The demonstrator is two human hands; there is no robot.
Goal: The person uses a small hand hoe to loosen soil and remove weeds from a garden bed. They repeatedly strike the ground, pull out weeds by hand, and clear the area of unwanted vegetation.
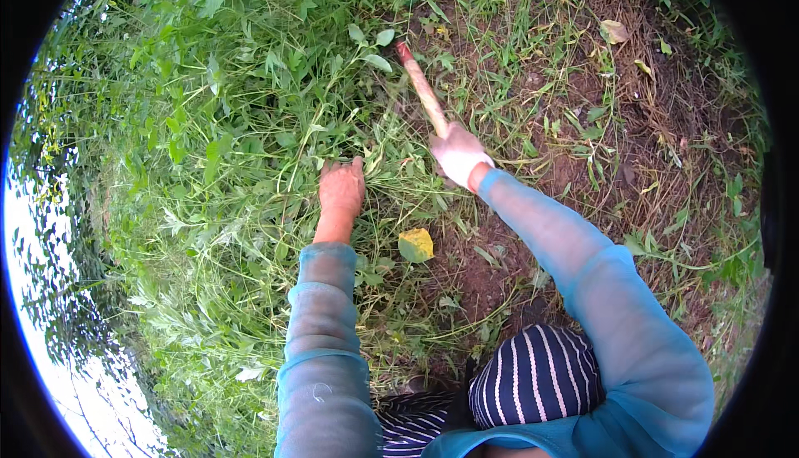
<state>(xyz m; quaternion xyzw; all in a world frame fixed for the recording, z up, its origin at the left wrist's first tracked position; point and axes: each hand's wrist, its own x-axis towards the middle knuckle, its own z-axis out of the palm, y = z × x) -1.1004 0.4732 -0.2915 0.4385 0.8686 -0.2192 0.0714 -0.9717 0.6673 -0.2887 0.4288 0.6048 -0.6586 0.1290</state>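
My right hand [460, 153], in a white glove, is closed around the wooden handle [427, 96] of a hand tool. The handle slants up and left to a reddish end; the tool's head is hidden among the weeds. My bare left hand [342, 186] is lower and to the left, its fingers curled down into the green weeds [312, 139]. Whether stems are gripped in it cannot be made out, as the fingertips are partly hidden. A yellow and green leaf [416, 245] lies on the ground between my forearms.
Dense weeds [187, 164] cover the left side. On the right, brown soil [562, 174] shows between cut or flattened grass, with dry stalks [649, 83] at the upper right. My knee in striped cloth [537, 377] is close below.
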